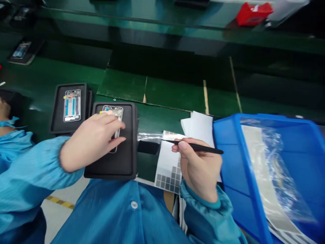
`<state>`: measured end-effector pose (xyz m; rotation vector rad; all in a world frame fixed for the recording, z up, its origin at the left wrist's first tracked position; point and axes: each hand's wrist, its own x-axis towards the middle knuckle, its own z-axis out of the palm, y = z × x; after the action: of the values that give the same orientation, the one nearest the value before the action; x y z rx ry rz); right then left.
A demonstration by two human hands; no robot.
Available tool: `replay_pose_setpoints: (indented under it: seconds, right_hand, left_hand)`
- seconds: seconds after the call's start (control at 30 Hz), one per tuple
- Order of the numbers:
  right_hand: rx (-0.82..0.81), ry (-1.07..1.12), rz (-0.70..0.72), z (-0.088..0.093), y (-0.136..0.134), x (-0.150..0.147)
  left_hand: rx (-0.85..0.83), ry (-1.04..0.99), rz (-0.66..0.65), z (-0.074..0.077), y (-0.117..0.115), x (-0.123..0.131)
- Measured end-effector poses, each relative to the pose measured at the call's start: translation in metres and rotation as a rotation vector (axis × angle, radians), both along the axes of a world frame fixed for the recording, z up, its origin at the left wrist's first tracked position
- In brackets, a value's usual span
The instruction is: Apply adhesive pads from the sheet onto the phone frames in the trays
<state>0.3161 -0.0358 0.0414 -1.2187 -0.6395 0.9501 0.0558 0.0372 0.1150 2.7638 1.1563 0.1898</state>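
My left hand [92, 139] lies over a phone frame [113, 113] that sits in a black tray [119, 159], fingers curled around the frame's lower part. My right hand [199, 166] pinches thin black tweezers [200, 147], whose tip points left over a sheet of small grey square stickers [169, 167]. White paper sheets [199, 125] lie just behind that hand. Both arms wear blue sleeves.
A second black tray [57, 112] with another phone frame [72, 105] stands to the left on the green belt [175, 95]. A blue bin [228, 159] holding plastic-wrapped sheets fills the right. A red object [251, 13] lies far back. Another person's blue sleeve [14, 142] is at the left edge.
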Motion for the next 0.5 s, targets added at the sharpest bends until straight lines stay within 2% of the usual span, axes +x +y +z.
replay_pose_setpoints:
  seconds: [0.1,0.17,0.3,0.5]
  right_hand:
    - [-0.063,0.056,0.066,0.009,0.007,-0.018]
    - [-0.091,0.068,0.109,0.013,0.014,-0.033]
    - [-0.140,0.025,0.178,0.014,0.031,-0.067]
    - [-0.208,-0.126,0.285,0.014,0.058,-0.111]
  left_hand:
    - [-0.085,0.134,-0.069,-0.007,-0.010,-0.052]
    - [-0.098,0.121,-0.080,-0.021,-0.018,-0.068]
    - [-0.061,-0.025,-0.079,-0.041,-0.032,-0.064]
    - [-0.052,-0.198,-0.065,-0.045,-0.049,-0.050]
